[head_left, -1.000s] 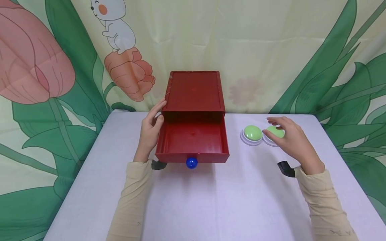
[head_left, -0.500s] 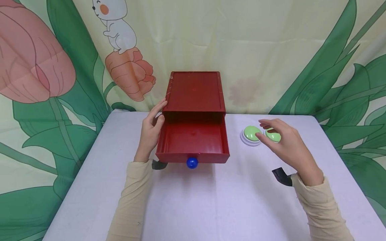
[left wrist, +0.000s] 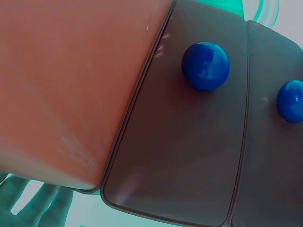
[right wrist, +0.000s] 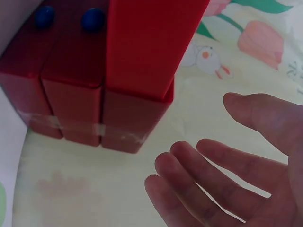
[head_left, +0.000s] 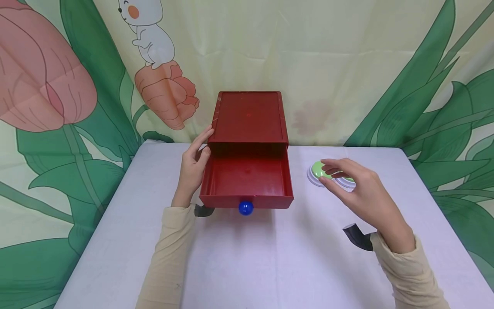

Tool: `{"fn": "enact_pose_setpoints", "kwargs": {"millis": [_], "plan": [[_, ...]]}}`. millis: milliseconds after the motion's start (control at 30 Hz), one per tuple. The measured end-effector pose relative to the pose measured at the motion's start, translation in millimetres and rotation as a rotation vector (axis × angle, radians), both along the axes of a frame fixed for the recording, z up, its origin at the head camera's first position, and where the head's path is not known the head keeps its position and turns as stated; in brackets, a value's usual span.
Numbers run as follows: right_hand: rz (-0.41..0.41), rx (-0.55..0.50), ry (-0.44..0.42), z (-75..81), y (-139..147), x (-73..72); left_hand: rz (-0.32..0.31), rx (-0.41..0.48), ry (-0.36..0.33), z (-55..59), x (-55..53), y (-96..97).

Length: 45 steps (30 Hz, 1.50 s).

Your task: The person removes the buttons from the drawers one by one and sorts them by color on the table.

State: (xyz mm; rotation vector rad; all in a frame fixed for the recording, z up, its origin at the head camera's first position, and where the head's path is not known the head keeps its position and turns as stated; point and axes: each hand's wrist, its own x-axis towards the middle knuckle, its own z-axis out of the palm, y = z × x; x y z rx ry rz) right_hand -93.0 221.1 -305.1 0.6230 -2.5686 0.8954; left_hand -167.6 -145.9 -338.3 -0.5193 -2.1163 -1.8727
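Observation:
A red drawer cabinet (head_left: 248, 116) stands at the table's back edge. Its top drawer (head_left: 247, 178) is pulled out, baring a red floor, with a blue knob (head_left: 245, 208) in front. My left hand (head_left: 191, 169) rests against the cabinet's left side, fingers extended. Lower drawer fronts (left wrist: 175, 132) with blue knobs show in the left wrist view. To the right, my right hand (head_left: 362, 193) hovers in the air with relaxed, slightly bent fingers and holds nothing. It partly hides two green push buttons (head_left: 317, 170) on white bases; the right button is mostly covered.
A white cloth covers the table (head_left: 247, 266). Directly behind the cabinet hangs a printed curtain (head_left: 339, 86) with leaves, a tulip and a rabbit on a carrot. A dark wrist mount (head_left: 358, 237) sticks out below the right sleeve. Clear tape (right wrist: 99, 129) crosses the cabinet's side.
My right hand has drifted left and slightly toward me, passing from the right button toward the left one. The left hand and the open drawer stay where they were.

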Motion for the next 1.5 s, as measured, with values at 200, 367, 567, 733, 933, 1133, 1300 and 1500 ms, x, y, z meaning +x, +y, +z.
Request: {"fn": "enact_pose_setpoints", "kwargs": {"millis": [200, 367, 567, 733, 933, 1133, 1300, 1500], "plan": [[0.050, -0.041, 0.037, 6.9, -9.4, 11.5, -0.001, -0.004, 0.000, 1.4, 1.4, 0.8], [0.088, -0.079, 0.037, 12.5, -18.2, 21.0, 0.002, -0.009, -0.003, 2.6, 2.1, 1.2], [0.127, -0.101, 0.022, 15.6, -27.2, 28.3, -0.001, -0.009, -0.003, 3.2, 2.7, 1.3], [0.161, -0.113, 0.024, 16.9, -33.5, 32.9, -0.002, -0.006, -0.003, 3.9, 3.0, 1.1], [0.223, -0.119, 0.032, 18.9, -40.1, 38.1, 0.000, -0.007, -0.005, 3.5, 3.1, 0.6], [0.255, -0.121, -0.004, 18.2, -47.2, 43.5, -0.005, 0.000, -0.009, 1.1, 3.0, 0.9], [0.274, -0.134, -0.023, 17.7, -52.7, 46.4, -0.011, 0.004, -0.002, 1.1, 3.2, 1.1], [0.279, -0.123, -0.061, 15.4, -59.7, 50.4, -0.014, 0.009, 0.008, 1.3, 2.7, 0.9]]}}
